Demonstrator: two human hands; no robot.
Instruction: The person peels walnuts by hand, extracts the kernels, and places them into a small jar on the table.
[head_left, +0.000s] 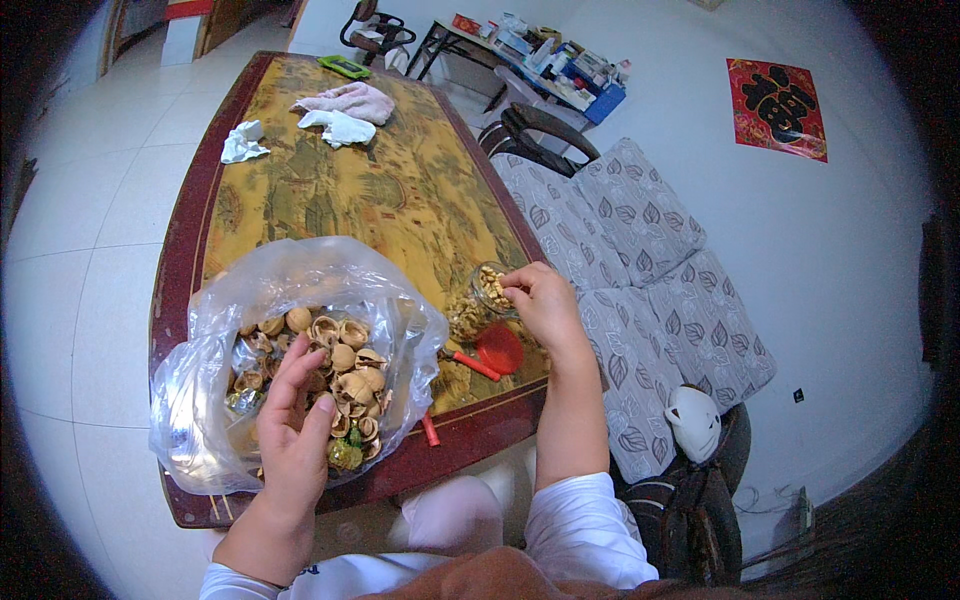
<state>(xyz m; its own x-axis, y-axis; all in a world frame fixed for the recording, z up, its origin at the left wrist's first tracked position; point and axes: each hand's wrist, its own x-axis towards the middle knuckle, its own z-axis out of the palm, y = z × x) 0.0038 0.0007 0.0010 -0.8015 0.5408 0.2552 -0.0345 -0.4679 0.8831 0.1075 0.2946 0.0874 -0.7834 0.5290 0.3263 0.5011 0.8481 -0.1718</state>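
Observation:
My right hand (544, 304) has its fingertips pinched together at the mouth of a glass jar (471, 319) of walnut kernels (491, 287). Whether a kernel is between those fingers is hidden. The jar leans on the table, its mouth towards my hand. My left hand (294, 420) hovers over a clear plastic bag (315, 259), thumb and fingers apart, with nothing visible in them. Inside the bag lie cracked walnut shells (356, 386), rounder walnuts (298, 320) and some shiny wrappers (345, 454). Beside the jar is a red round lid (500, 349).
A tool's red handle (476, 365) lies by the lid, and another red handle (430, 431) pokes out near the table edge. Crumpled tissues (244, 142), a pink cloth (356, 101) and a green-cased device (344, 67) are at the table's (360, 202) far end. A cushioned bench (630, 337) stands right.

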